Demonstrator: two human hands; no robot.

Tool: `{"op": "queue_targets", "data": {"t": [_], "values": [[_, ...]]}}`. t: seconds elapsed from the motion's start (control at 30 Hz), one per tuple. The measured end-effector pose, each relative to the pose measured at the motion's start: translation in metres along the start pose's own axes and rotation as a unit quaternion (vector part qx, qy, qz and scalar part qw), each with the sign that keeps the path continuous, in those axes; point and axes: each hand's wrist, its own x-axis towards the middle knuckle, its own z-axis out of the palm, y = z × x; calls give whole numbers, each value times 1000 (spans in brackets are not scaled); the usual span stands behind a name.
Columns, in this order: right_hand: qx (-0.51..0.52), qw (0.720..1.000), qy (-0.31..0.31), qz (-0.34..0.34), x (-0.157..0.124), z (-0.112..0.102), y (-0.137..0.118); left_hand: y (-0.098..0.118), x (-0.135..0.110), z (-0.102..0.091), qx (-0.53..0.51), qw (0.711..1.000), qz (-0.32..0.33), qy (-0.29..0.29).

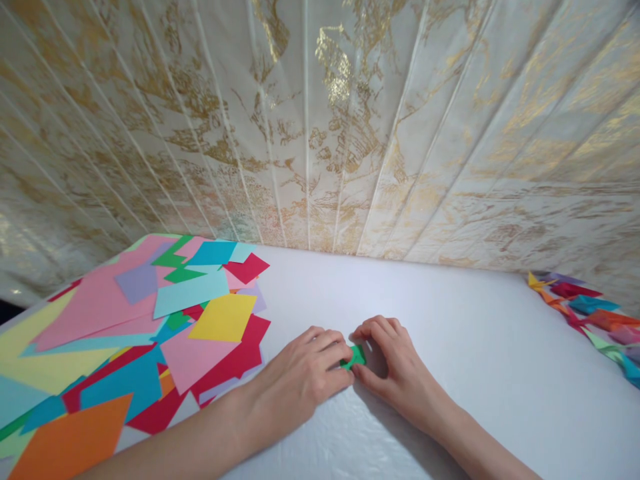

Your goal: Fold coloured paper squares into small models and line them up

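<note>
The left hand (315,367) pinches a small green paper (357,358); the right hand (393,363) touches its other edge with the thumb, though whether those fingers grip is unclear. Coloured sheets (223,317) spread left of the fingers; folded figures (595,305) lie well apart to their right.

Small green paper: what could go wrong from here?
With the left hand and right hand both at the small green paper, uneven pressure might crease it askew.
Fingertips partly cover it; a crooked edge could go unnoticed.
The left forearm, beside loose coloured sheets, might shift them.
</note>
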Motion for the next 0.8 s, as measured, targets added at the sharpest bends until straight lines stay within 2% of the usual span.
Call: {"op": "queue_targets", "data": {"t": [0.37,0.47,0.67,0.8], "values": [[84,996,22,15,-3,-4,14,2,-2,-1,-27,999,6,30],[90,995,35,26,-4,-4,16,5,-3,-4,-33,999,-9,13],[50,998,46,8,-6,2,7,20,1,-11,-16,996,-60,-70],[8,999,43,4,-7,3,-1,23,3,-12,9,995,-59,-85]]}}
